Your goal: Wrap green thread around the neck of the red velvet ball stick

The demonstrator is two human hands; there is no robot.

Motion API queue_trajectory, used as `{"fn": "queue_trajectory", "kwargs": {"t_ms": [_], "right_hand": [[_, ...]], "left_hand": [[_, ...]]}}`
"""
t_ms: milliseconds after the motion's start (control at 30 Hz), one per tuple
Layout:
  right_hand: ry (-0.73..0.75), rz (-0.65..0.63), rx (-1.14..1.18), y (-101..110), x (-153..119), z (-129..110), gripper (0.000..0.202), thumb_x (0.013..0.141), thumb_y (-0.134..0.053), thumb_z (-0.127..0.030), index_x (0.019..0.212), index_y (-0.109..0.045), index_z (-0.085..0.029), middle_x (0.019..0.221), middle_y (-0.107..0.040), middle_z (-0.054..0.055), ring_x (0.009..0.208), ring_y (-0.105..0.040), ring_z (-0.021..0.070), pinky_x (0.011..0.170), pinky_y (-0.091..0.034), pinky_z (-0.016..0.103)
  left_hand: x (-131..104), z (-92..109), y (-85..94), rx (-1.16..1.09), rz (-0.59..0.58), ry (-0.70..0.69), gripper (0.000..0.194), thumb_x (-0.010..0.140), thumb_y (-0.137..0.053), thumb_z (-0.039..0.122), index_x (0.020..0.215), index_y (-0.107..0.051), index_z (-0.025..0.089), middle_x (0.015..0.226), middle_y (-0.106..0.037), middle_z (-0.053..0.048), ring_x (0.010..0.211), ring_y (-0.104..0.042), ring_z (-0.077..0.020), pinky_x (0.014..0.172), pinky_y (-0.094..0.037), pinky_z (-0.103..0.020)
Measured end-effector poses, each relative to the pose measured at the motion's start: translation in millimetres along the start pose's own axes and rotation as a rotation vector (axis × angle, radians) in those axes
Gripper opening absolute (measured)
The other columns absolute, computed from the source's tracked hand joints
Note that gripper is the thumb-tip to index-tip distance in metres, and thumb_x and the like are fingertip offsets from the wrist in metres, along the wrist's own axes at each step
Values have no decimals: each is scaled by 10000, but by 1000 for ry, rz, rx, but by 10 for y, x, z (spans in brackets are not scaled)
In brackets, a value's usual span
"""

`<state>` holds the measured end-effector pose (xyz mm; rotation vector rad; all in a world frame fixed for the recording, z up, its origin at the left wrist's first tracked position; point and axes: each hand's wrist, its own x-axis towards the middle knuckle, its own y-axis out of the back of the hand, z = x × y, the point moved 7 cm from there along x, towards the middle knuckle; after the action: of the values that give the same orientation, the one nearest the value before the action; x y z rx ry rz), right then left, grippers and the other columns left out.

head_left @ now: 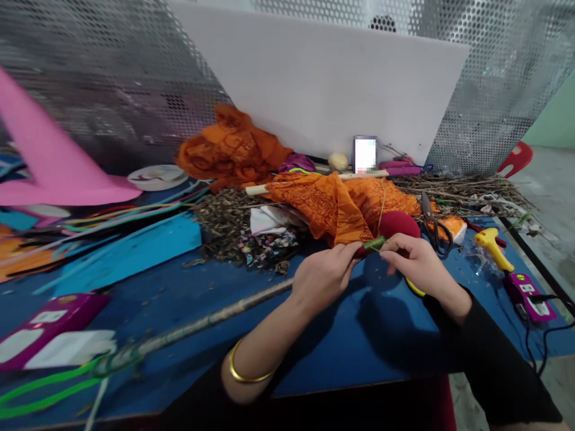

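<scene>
My left hand (323, 272) is closed around a long brown stick (233, 310), near its upper end. Green loops (49, 383) hang at the stick's lower left end. Just past my left fingers, a short green wrapped part (374, 244) shows beside a dark red part. My right hand (415, 263) pinches a thin yellow-green thread (383, 203) close to that wrap; the thread trails up over orange patterned cloth (323, 200). Behind my right fingers is a rounded red thing (399, 223); whether it joins the stick I cannot tell.
Scissors (433, 224), a yellow glue gun (494, 248) and a purple power strip (530, 296) lie right. Dry twigs (480, 191) sit at the back right. Leftward are a pink cone hat (49, 155), blue sheet (135, 251) and another purple strip (58, 323).
</scene>
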<state>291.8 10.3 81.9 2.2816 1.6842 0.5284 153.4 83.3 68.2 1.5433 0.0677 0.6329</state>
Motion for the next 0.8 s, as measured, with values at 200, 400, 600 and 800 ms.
{"fn": "queue_trajectory", "kwargs": {"t_ms": [200,400,600,800], "right_hand": [[61,-216,-269,149,33,52,149,830,-606,-234,688,-622,-194,608,-591,-33,520,-580,117,536,-430,220],[76,-249,-408,145,126,161,196,860,-560,-257,675,-597,-202,603,-576,-24,553,-583,131,553,-415,228],[99,-206,-217,219,129,137,202,866,-595,-306,696,-608,-198,642,-564,-24,494,-505,108,517,-390,237],[157,346,12,904,170,245,233,900,-576,-380,767,-609,-190,748,-611,0,464,-405,89,475,-330,252]], "left_hand": [[35,-116,76,83,0,63,339,988,-398,292,1242,-584,167,904,-696,-79,748,-671,-196,616,-464,-278],[50,-162,155,125,21,97,361,998,-363,284,1276,-568,179,862,-674,-78,718,-658,-196,591,-446,-280],[34,-438,314,169,51,201,339,988,-392,311,1243,-585,199,882,-692,-81,702,-662,-212,554,-403,-283],[3,-295,248,121,-103,-102,262,951,-450,236,1147,-624,227,794,-672,-39,646,-644,-194,518,-371,-279]]}}
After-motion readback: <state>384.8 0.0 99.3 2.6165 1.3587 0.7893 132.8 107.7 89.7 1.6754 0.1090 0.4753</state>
